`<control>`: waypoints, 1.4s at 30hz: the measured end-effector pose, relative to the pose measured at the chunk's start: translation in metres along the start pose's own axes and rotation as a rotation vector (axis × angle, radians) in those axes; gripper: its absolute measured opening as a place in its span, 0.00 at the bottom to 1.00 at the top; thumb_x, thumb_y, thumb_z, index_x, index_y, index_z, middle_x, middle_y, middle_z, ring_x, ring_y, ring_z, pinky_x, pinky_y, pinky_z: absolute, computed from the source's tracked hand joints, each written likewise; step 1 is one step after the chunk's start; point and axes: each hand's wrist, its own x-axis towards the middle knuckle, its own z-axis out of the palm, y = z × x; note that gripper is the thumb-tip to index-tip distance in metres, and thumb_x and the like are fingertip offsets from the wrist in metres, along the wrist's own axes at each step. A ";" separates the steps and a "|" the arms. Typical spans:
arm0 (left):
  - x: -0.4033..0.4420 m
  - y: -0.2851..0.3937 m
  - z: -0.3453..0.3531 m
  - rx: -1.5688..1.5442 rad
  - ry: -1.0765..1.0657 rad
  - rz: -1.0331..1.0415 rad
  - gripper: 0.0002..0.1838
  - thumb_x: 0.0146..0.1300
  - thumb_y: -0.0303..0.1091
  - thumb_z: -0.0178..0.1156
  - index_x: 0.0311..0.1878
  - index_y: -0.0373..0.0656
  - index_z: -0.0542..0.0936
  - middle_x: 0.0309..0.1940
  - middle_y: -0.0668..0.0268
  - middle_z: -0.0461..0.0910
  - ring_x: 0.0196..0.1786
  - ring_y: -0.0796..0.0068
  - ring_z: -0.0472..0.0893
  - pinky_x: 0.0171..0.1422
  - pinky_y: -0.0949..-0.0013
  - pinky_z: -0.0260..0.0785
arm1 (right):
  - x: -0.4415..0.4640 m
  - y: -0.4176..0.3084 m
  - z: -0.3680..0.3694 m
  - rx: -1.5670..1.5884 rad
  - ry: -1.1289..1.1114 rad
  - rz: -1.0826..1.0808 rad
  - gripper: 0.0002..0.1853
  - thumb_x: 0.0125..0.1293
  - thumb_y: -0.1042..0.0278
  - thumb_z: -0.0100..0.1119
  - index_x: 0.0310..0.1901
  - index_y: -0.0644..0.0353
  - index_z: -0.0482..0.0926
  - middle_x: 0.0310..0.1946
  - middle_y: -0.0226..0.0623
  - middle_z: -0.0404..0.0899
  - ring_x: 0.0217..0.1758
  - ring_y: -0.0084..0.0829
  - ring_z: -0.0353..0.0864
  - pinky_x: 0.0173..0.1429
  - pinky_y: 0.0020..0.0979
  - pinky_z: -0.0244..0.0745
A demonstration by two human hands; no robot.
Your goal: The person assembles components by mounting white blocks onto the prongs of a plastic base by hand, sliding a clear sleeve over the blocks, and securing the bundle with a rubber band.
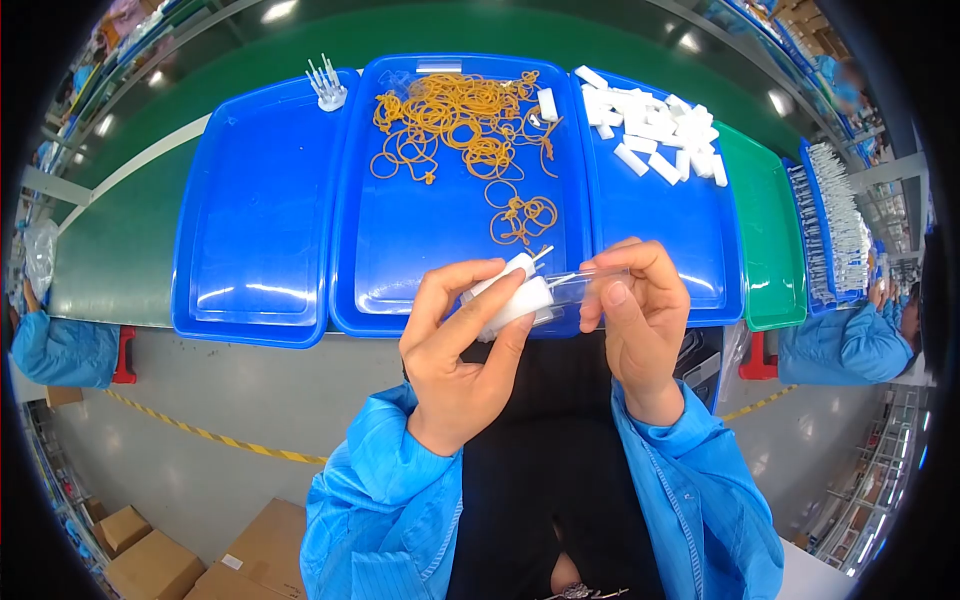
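Observation:
My left hand (462,355) grips two small white blocks (525,298) side by side, with clear plastic around them. A thin white stick (543,252) pokes out past the farther block. Between the hands lies a clear plastic piece (575,288) with a slim white rod in it. Thumb and fingers of my right hand (640,320) pinch its right end. Both hands are above the near edge of the middle blue tray (400,240). Whether the plastic is a sleeve or a flat sheet, I cannot tell.
Tangled yellow-brown rubber bands (460,110) lie in the middle tray. Many white blocks (655,130) fill the back of the right blue tray (660,230). A small holder with upright white sticks (326,85) stands on the left tray (260,210). Beyond is a green tray (765,240); co-workers sit both sides.

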 end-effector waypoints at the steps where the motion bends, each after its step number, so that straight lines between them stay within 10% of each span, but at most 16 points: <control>1: 0.000 0.001 0.000 -0.002 0.002 0.002 0.18 0.52 0.17 0.65 0.48 0.37 0.83 0.47 0.59 0.76 0.49 0.68 0.78 0.49 0.71 0.72 | 0.000 0.000 0.000 -0.002 -0.002 -0.002 0.10 0.66 0.73 0.57 0.45 0.69 0.73 0.37 0.39 0.75 0.32 0.22 0.79 0.32 0.22 0.78; 25: 0.004 0.006 -0.002 0.203 -0.032 0.177 0.15 0.49 0.17 0.65 0.43 0.38 0.82 0.42 0.56 0.78 0.43 0.55 0.81 0.44 0.63 0.75 | 0.003 0.009 -0.002 -0.028 -0.063 -0.113 0.08 0.66 0.77 0.55 0.45 0.70 0.72 0.42 0.43 0.73 0.32 0.22 0.78 0.36 0.23 0.76; 34: 0.002 -0.006 0.014 0.201 -0.073 0.232 0.29 0.49 0.14 0.62 0.58 0.34 0.74 0.53 0.53 0.72 0.52 0.52 0.78 0.49 0.62 0.74 | 0.004 0.019 0.027 -0.478 0.047 -0.144 0.45 0.46 0.76 0.71 0.65 0.64 0.55 0.60 0.47 0.63 0.52 0.32 0.73 0.54 0.35 0.75; 42: -0.003 -0.014 0.017 0.191 0.063 0.266 0.29 0.48 0.14 0.65 0.57 0.28 0.73 0.51 0.48 0.76 0.56 0.47 0.77 0.56 0.58 0.73 | 0.013 0.008 0.026 -0.824 -0.067 -0.232 0.52 0.36 0.65 0.75 0.64 0.67 0.56 0.58 0.52 0.63 0.54 0.46 0.72 0.56 0.39 0.72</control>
